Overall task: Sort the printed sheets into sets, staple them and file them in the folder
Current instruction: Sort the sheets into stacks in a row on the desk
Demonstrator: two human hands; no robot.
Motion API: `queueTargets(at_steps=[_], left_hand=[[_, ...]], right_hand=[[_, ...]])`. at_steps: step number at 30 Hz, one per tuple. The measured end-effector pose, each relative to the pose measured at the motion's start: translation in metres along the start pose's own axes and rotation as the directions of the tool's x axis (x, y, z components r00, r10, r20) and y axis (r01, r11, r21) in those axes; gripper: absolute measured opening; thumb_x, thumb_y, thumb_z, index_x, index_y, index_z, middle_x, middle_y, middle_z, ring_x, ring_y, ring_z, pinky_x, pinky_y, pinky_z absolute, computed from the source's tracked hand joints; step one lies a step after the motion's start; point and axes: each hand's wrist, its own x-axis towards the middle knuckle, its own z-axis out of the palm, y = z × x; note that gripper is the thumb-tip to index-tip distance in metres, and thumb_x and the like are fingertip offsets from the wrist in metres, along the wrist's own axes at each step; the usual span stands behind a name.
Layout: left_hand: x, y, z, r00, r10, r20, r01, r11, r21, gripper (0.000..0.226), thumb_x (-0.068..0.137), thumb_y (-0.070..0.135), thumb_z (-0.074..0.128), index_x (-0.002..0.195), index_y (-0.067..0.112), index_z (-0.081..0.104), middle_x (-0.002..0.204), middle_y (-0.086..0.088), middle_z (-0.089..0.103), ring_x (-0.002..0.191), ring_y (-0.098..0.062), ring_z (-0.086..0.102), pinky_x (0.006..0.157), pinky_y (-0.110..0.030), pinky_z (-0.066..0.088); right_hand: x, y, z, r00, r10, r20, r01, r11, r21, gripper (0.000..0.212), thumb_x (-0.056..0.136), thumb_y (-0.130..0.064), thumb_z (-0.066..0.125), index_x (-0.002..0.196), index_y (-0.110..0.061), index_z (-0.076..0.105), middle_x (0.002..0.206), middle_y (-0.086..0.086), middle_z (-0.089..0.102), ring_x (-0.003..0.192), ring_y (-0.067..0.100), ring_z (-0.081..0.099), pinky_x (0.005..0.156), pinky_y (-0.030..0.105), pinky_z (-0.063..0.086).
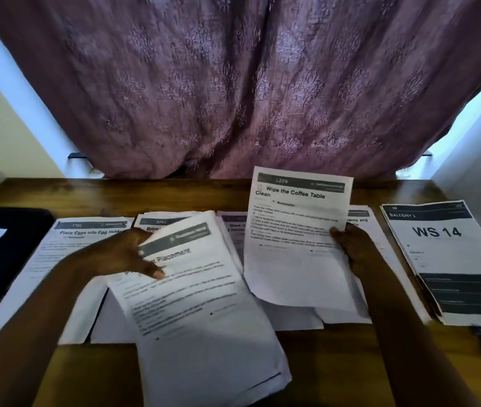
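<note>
Far left on the desk [351,362]: dark folder [1,259] lying flat, white label on its cover. Just right of it, egg sheet [66,259] ("Place Eggs into Egg Holder"), flat, its right part under the left forearm. Next pile [157,221] headed "3062", mostly covered.

Left hand [124,254] grips a thick stack [198,304], thumb on top over the title (reads "...Placement"), fingers under the upper left corner; clamped on it. Stack tilts clockwise, lower end over the desk's near edge.

Behind it, shoe pile [233,230], title partly hidden ("Shoe...").

Right hand [353,251] pinches a single sheet [295,230] at its right edge, thumb on the face, fingers behind. Sheet reads "Wipe the Coffee Table Clean", held up off the desk, top edge against the curtain [233,83]. Under it, another pile [362,227], heading cut off.

Far right: WS 14 stack [445,259], "BALCONY 2" header, flat, apart from both hands.

Small dark object at the right desk edge, too blurred to identify.
</note>
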Motion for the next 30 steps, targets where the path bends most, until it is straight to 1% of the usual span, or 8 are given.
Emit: queueTargets(at_steps=[3,8,13,16,22,25,28,30], left_hand=[[-0.034,-0.021,-0.017,1.0,-0.025,-0.019,0.022,0.993,-0.114,0.04,0.053,0.024,0.094,0.089,0.023,0.077,0.091,0.002,0.076,0.084,-0.014,0.071,0.072,-0.025,0.055],[-0.05,-0.051,-0.028,0.998,-0.036,-0.046,0.026,0.98,-0.196,0.055,0.037,0.036,0.091,0.089,0.025,0.077,0.093,-0.008,0.075,0.086,-0.025,0.072,0.071,-0.029,0.057],[-0.04,-0.057,-0.027,1.0,-0.01,-0.018,0.006,0.979,-0.206,0.061,0.033,0.046,0.093,0.09,0.029,0.076,0.093,-0.005,0.075,0.086,-0.024,0.072,0.072,-0.031,0.056],[-0.034,-0.054,-0.027,1.0,-0.011,0.01,0.013,0.979,-0.204,0.06,0.035,0.044,0.093,0.09,0.027,0.076,0.095,-0.006,0.075,0.088,-0.025,0.072,0.079,-0.04,0.056],[-0.015,-0.032,-0.025,0.997,-0.012,0.072,0.022,0.99,-0.142,0.04,0.05,0.019,0.091,0.087,0.016,0.077,0.093,-0.004,0.075,0.084,-0.023,0.072,0.07,-0.028,0.058],[0.003,-0.013,-0.025,0.992,0.002,0.124,0.013,0.993,-0.116,0.047,0.052,0.021,0.092,0.095,0.014,0.074,0.095,-0.003,0.075,0.087,-0.024,0.072,0.077,-0.034,0.058],[0.033,0.009,-0.021,0.977,0.085,0.193,-0.06,0.989,-0.132,0.052,0.046,0.035,0.094,0.094,0.023,0.076,0.1,-0.001,0.075,0.091,-0.022,0.071,0.079,-0.035,0.058],[0.062,0.023,-0.009,0.968,0.102,0.228,-0.072,0.988,-0.137,0.051,0.057,0.023,0.091,0.104,0.022,0.072,0.105,-0.001,0.073,0.095,-0.023,0.07,0.083,-0.038,0.057]], right_hand=[[0.001,0.011,0.028,0.999,-0.032,-0.001,0.032,0.991,-0.129,0.029,0.092,-0.003,0.055,0.12,0.004,0.057,0.12,0.021,0.061,0.101,0.03,0.059,0.093,0.039,0.05],[-0.006,0.034,0.061,0.99,-0.142,-0.025,0.114,0.879,-0.462,0.03,0.094,-0.009,0.053,0.123,-0.003,0.057,0.124,0.015,0.06,0.111,0.028,0.056,0.092,0.03,0.043],[-0.02,0.04,0.087,0.944,-0.306,-0.123,0.084,0.582,-0.809,0.053,0.089,-0.019,0.062,0.136,-0.01,0.041,0.13,0.013,0.052,0.117,0.031,0.052,0.093,0.039,0.046],[-0.034,0.049,0.1,0.857,-0.515,0.017,0.211,0.321,-0.923,0.066,0.086,-0.03,0.065,0.142,-0.012,0.034,0.141,0.013,0.042,0.128,0.03,0.041,0.098,0.043,0.042],[-0.038,0.083,0.126,0.928,-0.136,0.348,0.359,0.068,-0.931,0.088,0.081,-0.074,0.005,0.151,-0.021,0.008,0.16,0.003,0.001,0.147,0.019,-0.001,0.115,0.049,-0.003],[-0.045,0.074,0.122,0.925,-0.225,0.305,0.367,0.335,-0.868,0.098,0.074,-0.08,-0.006,0.151,-0.022,0.014,0.159,0.002,0.01,0.146,0.017,0.007,0.116,0.044,0.0],[-0.071,0.039,0.107,0.953,-0.095,0.288,0.198,0.914,-0.354,0.074,0.085,-0.073,0.02,0.139,-0.027,0.043,0.144,-0.003,0.046,0.13,0.016,0.045,0.106,0.036,0.033],[-0.088,0.019,0.088,0.916,0.055,0.398,-0.032,0.998,-0.062,0.062,0.088,-0.069,0.026,0.126,-0.029,0.055,0.124,-0.003,0.064,0.111,0.017,0.061,0.092,0.035,0.048]])
